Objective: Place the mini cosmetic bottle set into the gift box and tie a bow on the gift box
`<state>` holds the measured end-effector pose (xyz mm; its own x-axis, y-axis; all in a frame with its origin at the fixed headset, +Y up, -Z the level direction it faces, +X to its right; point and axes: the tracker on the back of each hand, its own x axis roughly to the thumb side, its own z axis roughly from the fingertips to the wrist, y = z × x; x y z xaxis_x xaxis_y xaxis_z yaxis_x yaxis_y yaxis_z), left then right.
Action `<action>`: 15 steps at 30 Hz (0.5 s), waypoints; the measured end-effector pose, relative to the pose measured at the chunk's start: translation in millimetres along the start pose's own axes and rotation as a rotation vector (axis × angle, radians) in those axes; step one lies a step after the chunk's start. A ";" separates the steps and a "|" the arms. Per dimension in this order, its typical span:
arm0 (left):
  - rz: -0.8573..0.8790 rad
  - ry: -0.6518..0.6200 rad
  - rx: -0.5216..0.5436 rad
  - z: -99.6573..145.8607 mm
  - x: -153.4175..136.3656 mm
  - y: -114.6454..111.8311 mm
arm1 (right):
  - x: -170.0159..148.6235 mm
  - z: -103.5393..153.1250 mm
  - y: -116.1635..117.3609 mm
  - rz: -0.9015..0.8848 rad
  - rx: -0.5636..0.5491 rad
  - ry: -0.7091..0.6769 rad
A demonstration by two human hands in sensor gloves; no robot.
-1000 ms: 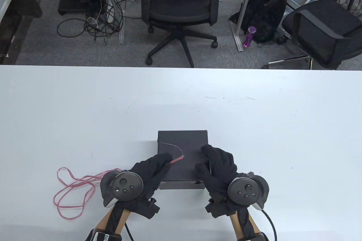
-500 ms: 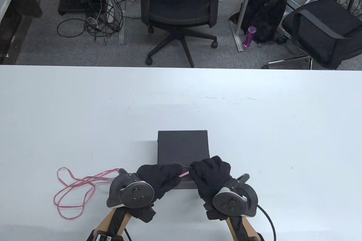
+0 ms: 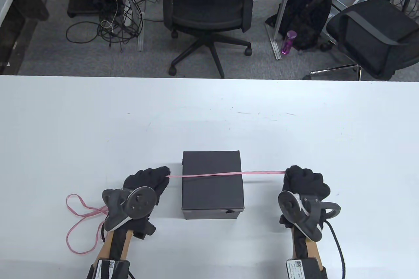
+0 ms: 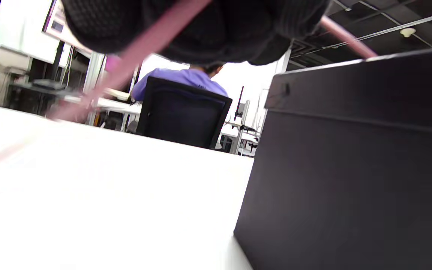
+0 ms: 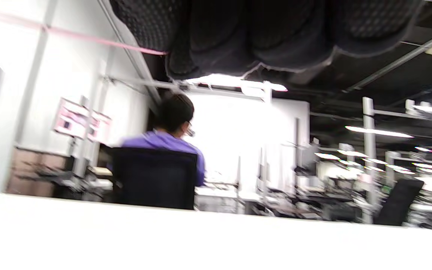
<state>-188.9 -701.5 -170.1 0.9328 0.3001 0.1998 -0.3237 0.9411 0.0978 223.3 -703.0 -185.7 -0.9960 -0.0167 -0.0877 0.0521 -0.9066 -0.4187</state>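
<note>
Here, at the far left of the counter (image 3: 294, 122), the loose slack of the pink ribbon (image 3: 212, 174) lies in loops. It runs up through the left hand (image 3: 147, 182), whose fingers (image 3: 162, 172) are curled and pinching it just beside the box's left side. From there the ribbon stretches taut across the closed lid of the black gift box (image 3: 212, 190), roughly over its middle, and on to the right hand (image 3: 304, 182), held a little apart from the box's right side with its fingers clamped on the ribbon's end. The bottle set is not visible; presumably it is already inside.

The risks look plain enough. The ribbon only crosses the lid, so an uneven pull could slide it off the far or near edge. A hard tug to one side could drag the light box across the counter. The short end in the right hand could slip out, and the slack loops at the left could snag or knot as they feed through.
</note>
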 end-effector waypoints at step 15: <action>0.233 0.040 -0.054 -3.0 -18.6 -10.1 | -39.3 4.8 58.2 -0.013 0.487 0.221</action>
<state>-202.4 -716.2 -177.7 0.8396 0.5153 0.1717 -0.5232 0.8522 0.0012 265.1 -757.1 -202.3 -0.9546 0.0372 -0.2956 -0.0520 -0.9977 0.0424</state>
